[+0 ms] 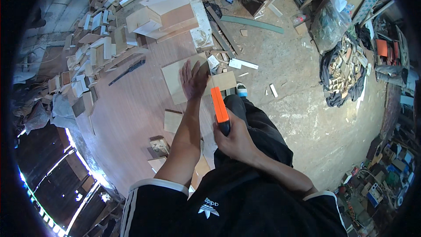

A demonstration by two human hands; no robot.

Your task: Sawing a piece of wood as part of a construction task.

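Observation:
My left hand (pixel 193 79) lies with fingers stretched and slightly apart on a square light wooden board (pixel 172 72). My right hand (pixel 233 134) grips an orange-and-black tool handle (pixel 219 105), apparently a saw's, pointing forward toward the board's right edge, just right of my left hand; its blade is thin and hard to make out. A smaller wooden piece (pixel 223 79) lies at that edge, projecting over the floor, with small white offcuts (pixel 237 62) just beyond it.
The work surface (pixel 123 114) holds assembled wooden box pieces (pixel 162 13), a stack of small parts at left, a long dark tool (pixel 126 72) and loose blocks (pixel 173 120). At right, the concrete floor (pixel 307 118) has a plastic sack (pixel 329 26), a dark bag of offcuts (pixel 344 70) and clutter along the edge.

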